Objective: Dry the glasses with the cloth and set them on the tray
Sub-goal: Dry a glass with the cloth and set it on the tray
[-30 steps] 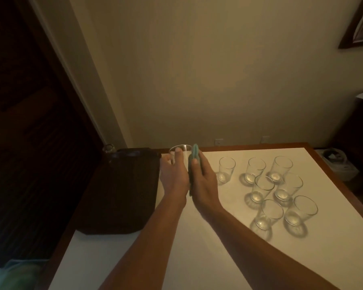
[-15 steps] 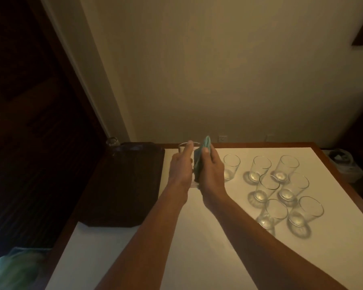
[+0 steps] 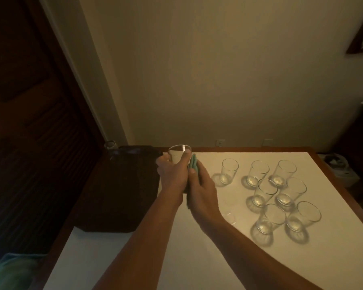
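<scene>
One table with a white top and a brown wood rim, seen from above in dim light. One dark tray lies on its left part, reaching the far edge. One small clear glass item stands at the tray's far left corner; too dark to tell whether it sits on the tray or just behind it.

Seven glasses stand upright on the white top at right, bunched close: three in a far row, two in the middle, two nearest the camera. All are empty and clear, well apart from the tray.

An eighth glass is off the table, upright, held above the tray's right edge. The left hand is wrapped around its lower body, fingers clenched on it. The right hand presses one green cloth against the glass's right side, thumb and palm gripping the cloth; only a fold of the cloth shows between the two hands.

One more greenish fabric heap shows at the bottom left corner, off the table.
</scene>
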`<state>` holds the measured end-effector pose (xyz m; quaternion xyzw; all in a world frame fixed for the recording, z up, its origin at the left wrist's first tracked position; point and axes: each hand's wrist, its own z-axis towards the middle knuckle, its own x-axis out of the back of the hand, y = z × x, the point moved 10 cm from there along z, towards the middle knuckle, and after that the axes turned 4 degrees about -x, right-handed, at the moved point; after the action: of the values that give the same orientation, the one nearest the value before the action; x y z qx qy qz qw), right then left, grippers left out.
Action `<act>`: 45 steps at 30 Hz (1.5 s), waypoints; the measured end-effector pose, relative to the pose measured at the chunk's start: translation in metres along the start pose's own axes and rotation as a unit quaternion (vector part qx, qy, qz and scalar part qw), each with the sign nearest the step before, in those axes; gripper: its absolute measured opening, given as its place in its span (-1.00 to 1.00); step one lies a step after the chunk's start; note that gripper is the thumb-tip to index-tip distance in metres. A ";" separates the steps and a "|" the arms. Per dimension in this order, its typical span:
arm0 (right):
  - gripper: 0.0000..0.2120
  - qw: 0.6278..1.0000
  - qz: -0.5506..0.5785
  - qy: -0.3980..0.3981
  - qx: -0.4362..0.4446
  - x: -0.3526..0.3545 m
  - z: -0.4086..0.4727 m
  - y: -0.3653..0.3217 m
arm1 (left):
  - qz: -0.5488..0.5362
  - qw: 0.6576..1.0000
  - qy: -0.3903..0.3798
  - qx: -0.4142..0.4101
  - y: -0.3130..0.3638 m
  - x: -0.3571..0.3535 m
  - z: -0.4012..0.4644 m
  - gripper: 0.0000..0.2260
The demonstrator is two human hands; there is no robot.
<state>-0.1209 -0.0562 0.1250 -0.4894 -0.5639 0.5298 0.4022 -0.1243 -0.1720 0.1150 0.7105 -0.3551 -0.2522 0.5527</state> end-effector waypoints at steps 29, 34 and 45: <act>-0.82 0.897 0.182 -0.016 -0.402 -0.071 0.022 0.094 | -0.135 0.985 0.037 0.098 -0.063 0.106 0.071 -0.61; -0.79 0.899 0.170 -0.011 -0.404 -0.098 0.068 0.108 | -0.032 0.993 -0.031 0.105 -0.043 0.142 0.131 -0.52; -0.70 0.906 0.102 0.040 -0.409 -0.151 0.148 0.175 | 0.453 0.880 -0.122 -0.073 -0.012 0.147 0.308 -0.52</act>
<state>-0.2134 -0.2408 -0.0556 -0.6867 -0.6614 0.2709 0.1327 -0.2617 -0.4723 0.0281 0.3930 -0.6837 -0.0843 0.6091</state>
